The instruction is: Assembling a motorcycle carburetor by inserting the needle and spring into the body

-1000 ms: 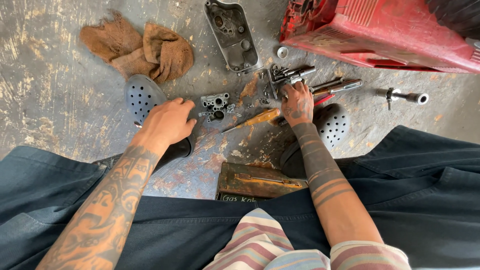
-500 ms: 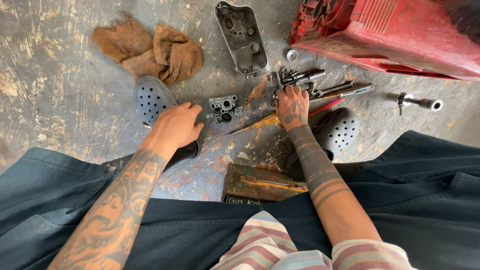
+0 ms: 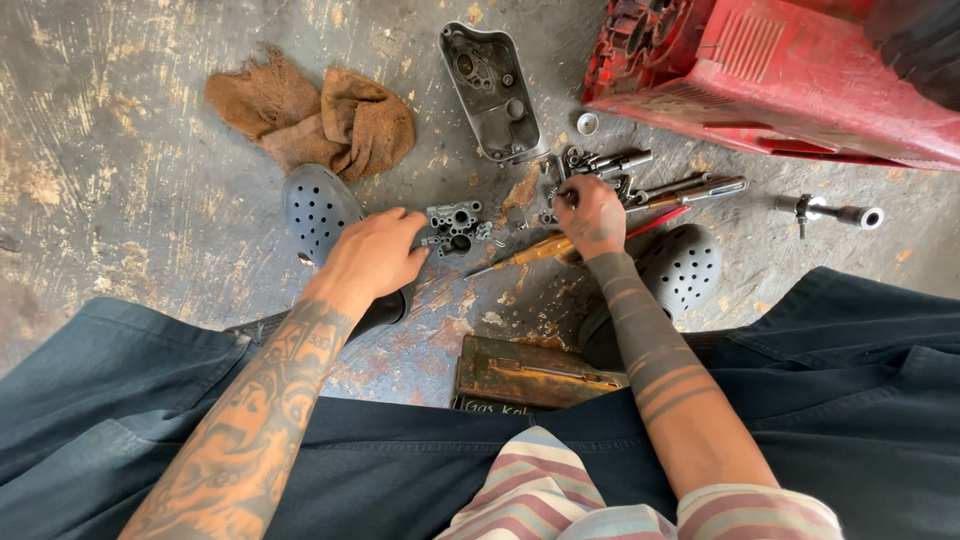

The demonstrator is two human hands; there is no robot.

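Note:
My left hand (image 3: 375,258) lies low over the floor with its fingers apart. Its fingertips reach the left side of a small grey metal engine part with round bores (image 3: 455,222). My right hand (image 3: 592,215) is curled, knuckles up, with its fingers dipped into a pile of metal tools and bits (image 3: 610,170). What those fingers pinch is hidden. A screwdriver with an orange-brown handle (image 3: 528,252) lies between the hands, just below the right one. A red-handled tool (image 3: 662,220) pokes out beside the right wrist.
A grey metal cover (image 3: 493,90) and a brown rag (image 3: 320,115) lie further away. A red machine housing (image 3: 800,80) fills the top right, with a washer (image 3: 587,123) and a socket tool (image 3: 830,212) near it. A rusty box (image 3: 530,372) sits between dark clogs (image 3: 315,210).
My left hand has slid right, from beside the clog to the small grey part. My right hand has stayed on the tool pile, its fingers working a little.

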